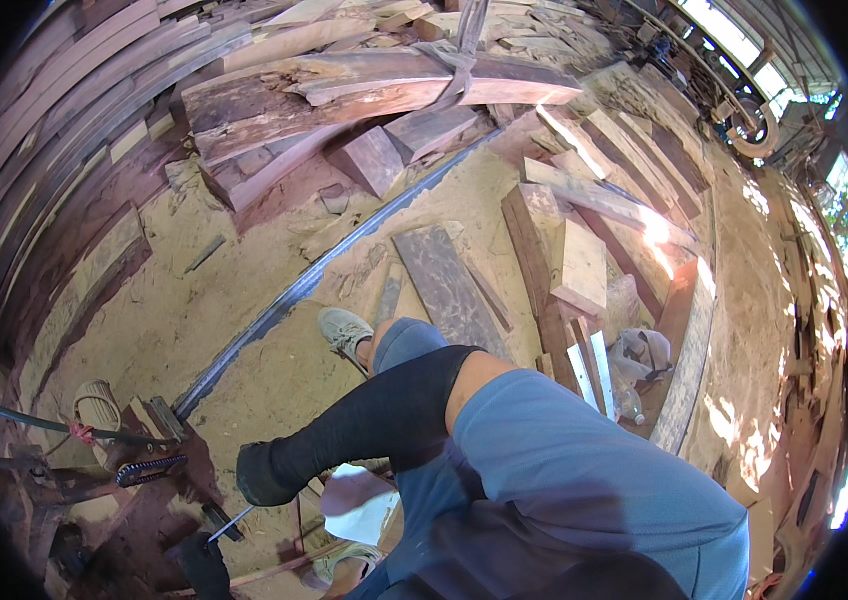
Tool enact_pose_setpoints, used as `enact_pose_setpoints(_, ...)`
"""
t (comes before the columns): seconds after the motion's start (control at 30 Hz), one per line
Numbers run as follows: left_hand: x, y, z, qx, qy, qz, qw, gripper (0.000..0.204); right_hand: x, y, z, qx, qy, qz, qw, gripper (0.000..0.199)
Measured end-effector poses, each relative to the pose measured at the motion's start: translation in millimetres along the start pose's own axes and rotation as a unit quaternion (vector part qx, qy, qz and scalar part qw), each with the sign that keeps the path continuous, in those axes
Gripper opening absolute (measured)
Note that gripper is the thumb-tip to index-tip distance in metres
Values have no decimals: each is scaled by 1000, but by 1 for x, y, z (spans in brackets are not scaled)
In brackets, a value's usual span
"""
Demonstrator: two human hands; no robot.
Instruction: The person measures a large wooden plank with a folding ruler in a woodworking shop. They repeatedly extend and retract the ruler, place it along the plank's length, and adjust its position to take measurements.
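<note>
My right arm, in a black sleeve, reaches across to the lower left, and its black-gloved right hand (269, 475) is closed. A thin metal rod (233, 523) runs from under that hand down to my left hand (204, 568). The left hand, also dark-gloved and partly cut off by the lower rim, is closed at the rod's other end. Its fingers show only dimly. Just beyond the hands lies a dark bar with a toothed, chain-like edge (151, 470). White sheet material (359, 505) is on the ground beside my right forearm.
A long metal rail (314, 275) crosses the sandy ground. A large timber beam (374, 88) hangs in a strap (464, 60) ahead. Stacked boards (64, 110) line the left; wood blocks (579, 265) and a plastic bag (641, 352) lie to the right. My grey shoe (344, 330) is near the rail.
</note>
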State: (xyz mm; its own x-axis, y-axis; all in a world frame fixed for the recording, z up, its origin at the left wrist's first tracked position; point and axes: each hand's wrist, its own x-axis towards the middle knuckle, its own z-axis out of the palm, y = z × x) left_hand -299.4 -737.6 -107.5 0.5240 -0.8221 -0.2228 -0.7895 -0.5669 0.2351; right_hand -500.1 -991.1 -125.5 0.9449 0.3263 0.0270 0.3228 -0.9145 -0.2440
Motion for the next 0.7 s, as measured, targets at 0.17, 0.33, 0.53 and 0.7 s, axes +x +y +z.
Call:
enact_pose_setpoints(0.17, -4, -4, 2, 1, 20, 4, 1000, 20, 6, -1, 4, 17, -13, -1, 1000, 17)
enact_pose_setpoints(0.33, -2, -20, 10, 26, 1, 13, 1000, 21, 4, -2, 7, -6, 47, -28, 999, 11)
enact_pose_setpoints(0.53, -3, -14, 7, 17, -3, 14, 1000, 22, 6, -3, 9, -3, 36, -24, 999, 11)
enact_pose_setpoints(0.7, -3, -17, 6, 11, -18, -1, 1000, 22, 8, -4, 7, -7, 32, -26, 999, 12)
